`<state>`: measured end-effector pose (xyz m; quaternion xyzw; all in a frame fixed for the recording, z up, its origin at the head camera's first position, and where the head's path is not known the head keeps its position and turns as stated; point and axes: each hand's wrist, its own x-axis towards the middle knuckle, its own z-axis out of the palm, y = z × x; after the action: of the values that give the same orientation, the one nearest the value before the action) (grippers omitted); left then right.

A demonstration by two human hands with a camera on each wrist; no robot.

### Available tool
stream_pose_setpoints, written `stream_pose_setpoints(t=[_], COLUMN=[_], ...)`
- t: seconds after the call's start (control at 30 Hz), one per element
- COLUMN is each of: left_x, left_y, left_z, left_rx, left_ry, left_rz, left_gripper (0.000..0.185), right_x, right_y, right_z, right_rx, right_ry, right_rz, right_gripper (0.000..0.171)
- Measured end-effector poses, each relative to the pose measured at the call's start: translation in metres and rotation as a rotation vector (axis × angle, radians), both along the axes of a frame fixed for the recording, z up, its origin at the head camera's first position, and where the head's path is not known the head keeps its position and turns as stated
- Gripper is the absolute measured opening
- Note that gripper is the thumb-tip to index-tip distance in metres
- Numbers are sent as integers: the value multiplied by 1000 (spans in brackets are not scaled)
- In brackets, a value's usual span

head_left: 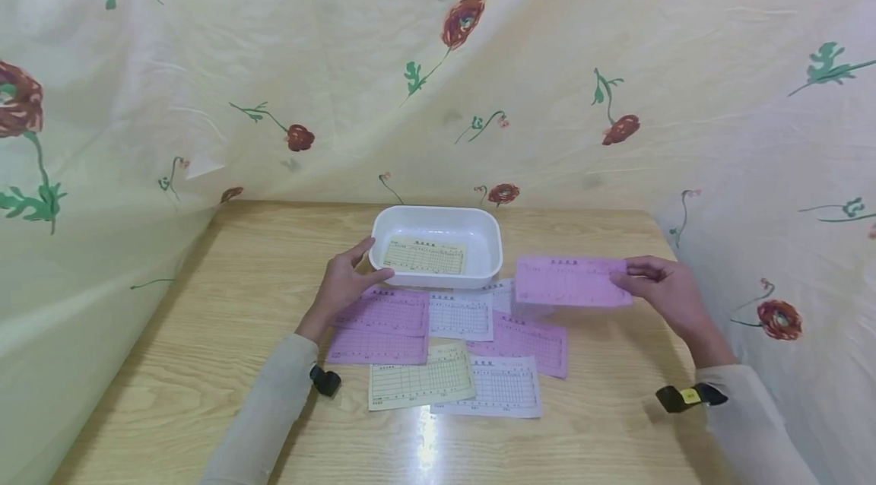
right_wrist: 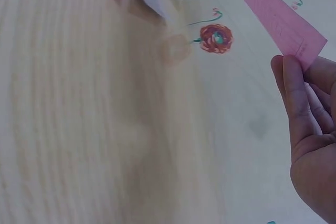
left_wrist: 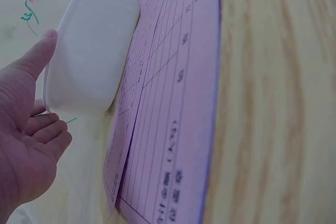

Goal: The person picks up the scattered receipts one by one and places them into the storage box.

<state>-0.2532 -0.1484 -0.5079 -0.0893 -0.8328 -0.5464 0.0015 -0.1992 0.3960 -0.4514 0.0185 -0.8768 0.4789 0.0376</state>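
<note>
A white rectangular tub (head_left: 489,238) stands at the back middle of the wooden table (head_left: 205,333), with a yellow printed slip (head_left: 424,255) lying inside. My left hand (head_left: 345,283) rests against the tub's left front corner (left_wrist: 86,51), thumb (left_wrist: 37,51) on the rim and fingers relaxed. My right hand (head_left: 660,283) pinches the right end of a pink slip (head_left: 571,281) and holds it in the air to the right of the tub; the right wrist view shows that pink slip (right_wrist: 278,19) edge-on above my fingers (right_wrist: 294,98).
Several pink, white and yellow slips (head_left: 438,340) lie overlapping in front of the tub; pink ones (left_wrist: 168,103) fill the left wrist view. A flowered cloth (head_left: 445,67) hangs behind and on both sides. Bare table lies to the left and at the front.
</note>
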Motion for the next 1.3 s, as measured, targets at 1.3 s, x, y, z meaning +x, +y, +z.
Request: stream_pose_setpoints(t=[1.3], left_x=[1], left_y=[1], left_z=[1], left_rx=[-3], left_ry=[-21], left_rz=[14], left_gripper=[92], right_x=[-61], right_y=[-97], right_z=[46], right_rx=[-172], right_ry=[6], right_rz=[-34], right_gripper=[54])
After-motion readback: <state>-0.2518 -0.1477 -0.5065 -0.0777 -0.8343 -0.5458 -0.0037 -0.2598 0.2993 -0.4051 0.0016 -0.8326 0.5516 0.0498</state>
